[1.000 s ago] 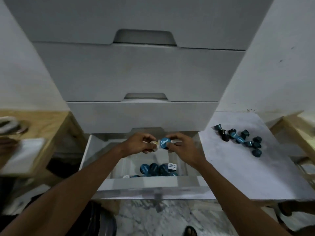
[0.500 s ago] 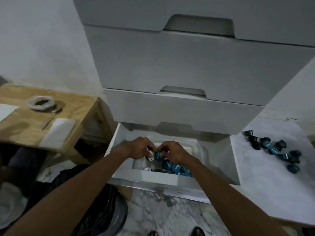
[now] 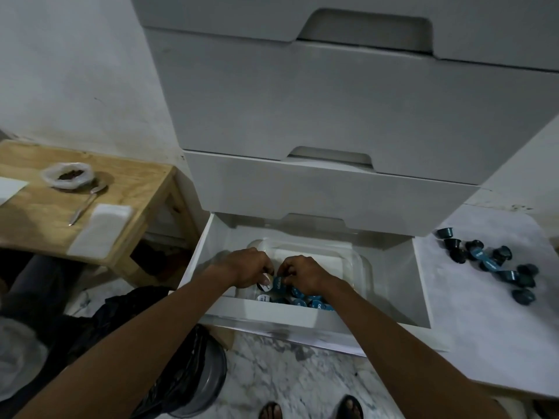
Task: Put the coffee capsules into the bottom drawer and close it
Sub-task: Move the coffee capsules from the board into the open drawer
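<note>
The bottom drawer (image 3: 393,300) stands pulled out, and both hands reach into it over its near wall. The left hand (image 3: 246,269) has its fingers pinched on a white-lidded capsule (image 3: 265,281); the right hand (image 3: 302,275) grips a blue capsule (image 3: 278,283), the two capsules touching between the hands. Beneath them more capsules (image 3: 311,302) lie in a clear tray (image 3: 357,261) inside the drawer. A loose cluster of dark capsules (image 3: 496,261) lies on the white surface (image 3: 484,328) to the right, well apart from the drawer.
</note>
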